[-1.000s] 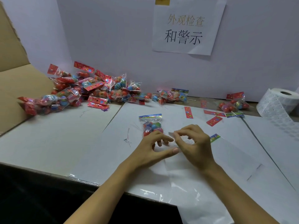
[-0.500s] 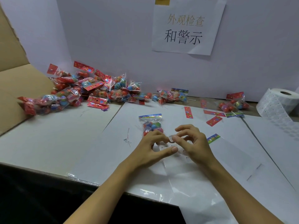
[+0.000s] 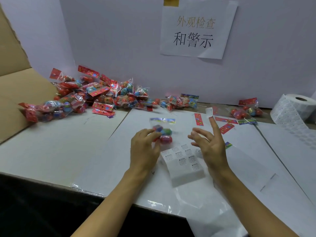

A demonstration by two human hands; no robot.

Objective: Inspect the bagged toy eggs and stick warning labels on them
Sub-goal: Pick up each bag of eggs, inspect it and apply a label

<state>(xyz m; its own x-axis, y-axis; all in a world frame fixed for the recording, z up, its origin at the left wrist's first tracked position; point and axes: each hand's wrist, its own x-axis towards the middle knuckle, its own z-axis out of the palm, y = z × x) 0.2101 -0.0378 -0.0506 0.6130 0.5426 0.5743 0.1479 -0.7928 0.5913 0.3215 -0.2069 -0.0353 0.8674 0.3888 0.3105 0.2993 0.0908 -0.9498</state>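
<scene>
Centre frame: left hand (image 3: 145, 149) grips egg bag (image 3: 162, 130).
Right hand (image 3: 209, 144) spread loose, warning label (image 3: 209, 112) stuck on raised fingertip (label sheet (image 3: 183, 161) below).

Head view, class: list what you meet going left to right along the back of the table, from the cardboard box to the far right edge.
Cardboard box → big pile of bagged toy eggs → small cluster of bagged eggs → single bag of red eggs → roll of warning labels.
</scene>
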